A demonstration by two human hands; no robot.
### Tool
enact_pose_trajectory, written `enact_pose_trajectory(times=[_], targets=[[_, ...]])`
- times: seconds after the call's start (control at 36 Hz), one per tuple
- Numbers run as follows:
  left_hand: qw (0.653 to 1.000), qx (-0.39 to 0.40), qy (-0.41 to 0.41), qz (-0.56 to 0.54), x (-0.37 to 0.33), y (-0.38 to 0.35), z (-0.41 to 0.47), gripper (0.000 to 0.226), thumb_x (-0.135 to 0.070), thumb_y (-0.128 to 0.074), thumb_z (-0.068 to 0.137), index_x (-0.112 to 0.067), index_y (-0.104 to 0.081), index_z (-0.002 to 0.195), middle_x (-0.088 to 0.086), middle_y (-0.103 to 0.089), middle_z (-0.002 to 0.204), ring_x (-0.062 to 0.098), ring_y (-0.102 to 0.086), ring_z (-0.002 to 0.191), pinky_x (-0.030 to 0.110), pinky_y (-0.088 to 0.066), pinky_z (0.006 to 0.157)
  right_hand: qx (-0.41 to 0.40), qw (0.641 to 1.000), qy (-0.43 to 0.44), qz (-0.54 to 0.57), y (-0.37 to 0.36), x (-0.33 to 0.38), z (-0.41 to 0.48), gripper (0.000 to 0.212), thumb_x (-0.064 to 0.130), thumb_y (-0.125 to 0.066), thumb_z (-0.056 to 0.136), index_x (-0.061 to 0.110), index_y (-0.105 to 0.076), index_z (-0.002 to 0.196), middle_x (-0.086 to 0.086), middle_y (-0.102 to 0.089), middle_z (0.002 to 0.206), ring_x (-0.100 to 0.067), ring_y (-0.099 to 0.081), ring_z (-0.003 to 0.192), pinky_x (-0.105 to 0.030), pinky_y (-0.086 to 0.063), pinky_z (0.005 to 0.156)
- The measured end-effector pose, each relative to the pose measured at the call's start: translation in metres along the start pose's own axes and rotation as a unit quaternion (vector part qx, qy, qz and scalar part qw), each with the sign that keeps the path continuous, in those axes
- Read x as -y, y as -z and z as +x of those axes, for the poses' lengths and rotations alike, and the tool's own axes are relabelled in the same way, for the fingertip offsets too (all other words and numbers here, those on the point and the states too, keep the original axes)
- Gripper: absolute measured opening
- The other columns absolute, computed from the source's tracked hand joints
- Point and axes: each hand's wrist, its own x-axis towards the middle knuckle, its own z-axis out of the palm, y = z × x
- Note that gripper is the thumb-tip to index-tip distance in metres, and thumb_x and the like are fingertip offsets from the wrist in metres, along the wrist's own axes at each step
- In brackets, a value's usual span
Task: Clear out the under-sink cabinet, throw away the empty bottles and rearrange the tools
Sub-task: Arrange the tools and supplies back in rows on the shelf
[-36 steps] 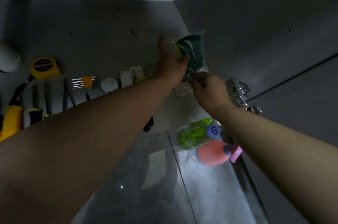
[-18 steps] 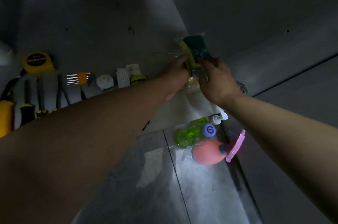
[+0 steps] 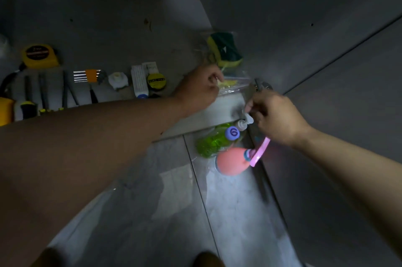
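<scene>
A clear plastic pack of green-and-yellow sponges (image 3: 225,52) leans in the back right corner of the cabinet floor (image 3: 108,27). My left hand (image 3: 202,89) is curled at the pack's lower edge and pinches the plastic. My right hand (image 3: 276,118) is off the pack, with its fingers curled beside the white pump head (image 3: 244,122) of a bottle. On the tiled floor in front of the cabinet lie a green bottle with a purple cap (image 3: 214,142) and a coral bottle with a pink trigger (image 3: 232,162).
Tools lie in a row at the left of the cabinet: a yellow tape measure (image 3: 39,55), hex keys (image 3: 87,76), screwdrivers (image 3: 43,92), a white box (image 3: 139,81) and a yellow-black roll (image 3: 155,80). A metal hinge (image 3: 262,87) sticks out by the right wall.
The sponge pack went from held up in both hands to resting in the corner. My right hand let go and drew back toward the bottles. My left hand dropped to its lower edge.
</scene>
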Motion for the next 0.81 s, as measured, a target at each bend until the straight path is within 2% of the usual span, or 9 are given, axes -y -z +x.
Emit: enact_pose_trajectory(times=[0.17,0.25,0.36,0.44,0.53,0.58,0.67,0.75,0.81], targets=[[0.968,0.229,-0.058,0.083,-0.013,-0.009,-0.045,0.048,-0.017,-0.075,0.088,-0.012,-0.062,0.134,0.007,-0.059,0.131,0.016,-0.057,0.122,0.025,-0.041,0.108,0.227,0.963,0.081,-0.119,0.004,-0.004,-0.052,0.037,0.011,-0.060,0.076,0.029,-0.068,0.108,0.005,-0.061,0.111,-0.022,-0.054,0.111,-0.037,-0.046,0.096],[0.945,0.288,-0.057,0.142,-0.015,-0.016,-0.060,0.056,-0.025,-0.079,0.085,-0.017,-0.059,0.137,0.006,-0.058,0.131,0.017,-0.055,0.121,0.027,-0.041,0.106,0.241,0.943,0.065,-0.221,-0.010,-0.005,-0.071,0.040,0.018,-0.054,0.083,0.038,-0.058,0.117,0.010,-0.052,0.117,-0.021,-0.045,0.115,-0.035,-0.045,0.091],[0.951,0.270,-0.038,0.145,-0.012,-0.024,-0.077,0.044,-0.020,-0.076,0.087,-0.018,-0.062,0.129,0.006,-0.063,0.124,0.023,-0.058,0.114,0.032,-0.046,0.097,0.183,0.953,0.059,-0.235,-0.019,-0.003,-0.079,0.023,0.035,-0.055,0.096,0.041,-0.064,0.116,0.011,-0.057,0.111,-0.020,-0.046,0.114,-0.031,-0.044,0.091],[0.959,0.245,-0.026,0.139,-0.014,-0.026,-0.086,0.036,-0.019,-0.076,0.086,-0.017,-0.065,0.120,0.005,-0.066,0.118,0.023,-0.060,0.107,0.032,-0.048,0.090,0.179,0.955,0.046,-0.233,-0.014,0.003,-0.083,0.027,0.049,-0.049,0.099,0.041,-0.066,0.117,0.009,-0.062,0.109,-0.021,-0.051,0.113,-0.031,-0.046,0.089],[0.965,0.226,-0.037,0.131,-0.016,-0.027,-0.091,0.026,-0.018,-0.073,0.088,-0.017,-0.065,0.113,0.004,-0.067,0.110,0.024,-0.061,0.102,0.033,-0.049,0.087,0.153,0.959,0.047,-0.235,0.002,0.013,-0.086,0.030,0.056,-0.045,0.097,0.035,-0.067,0.099,0.006,-0.064,0.099,-0.023,-0.060,0.103,-0.032,-0.042,0.080],[0.969,0.212,-0.040,0.124,-0.017,-0.022,-0.089,0.021,-0.018,-0.070,0.089,-0.018,-0.065,0.109,0.002,-0.068,0.106,0.025,-0.062,0.099,0.035,-0.050,0.088,0.155,0.972,0.008,-0.177,0.022,0.020,-0.084,0.031,0.056,-0.048,0.096,0.030,-0.058,0.081,0.006,-0.063,0.085,-0.024,-0.063,0.092,-0.032,-0.043,0.075],[0.979,0.182,-0.031,0.082,-0.022,-0.007,-0.082,0.018,-0.023,-0.072,0.089,-0.019,-0.065,0.105,0.000,-0.069,0.102,0.023,-0.063,0.097,0.039,-0.052,0.091,0.143,0.983,-0.070,-0.087,0.061,0.031,-0.071,0.028,0.048,-0.057,0.093,0.022,-0.061,0.083,0.002,-0.067,0.073,-0.025,-0.063,0.078,-0.034,-0.052,0.070],[0.990,0.137,-0.025,0.017,-0.028,0.013,-0.076,0.018,-0.028,-0.076,0.088,-0.018,-0.065,0.099,0.000,-0.070,0.097,0.021,-0.067,0.094,0.035,-0.053,0.088,0.055,0.993,-0.097,-0.036,0.101,0.044,-0.047,0.029,0.044,-0.062,0.090,0.019,-0.066,0.076,-0.001,-0.065,0.068,-0.016,-0.057,0.064,-0.017,-0.042,0.054],[0.995,0.092,-0.023,-0.008,-0.031,0.029,-0.071,0.016,-0.027,-0.076,0.088,-0.018,-0.066,0.095,-0.001,-0.070,0.090,0.017,-0.066,0.084,0.030,-0.051,0.081,-0.006,0.994,-0.106,0.000,0.122,0.054,-0.028,0.032,0.046,-0.062,0.091,0.021,-0.069,0.071,-0.002,-0.067,0.071,-0.014,-0.057,0.065,-0.022,-0.043,0.057]])
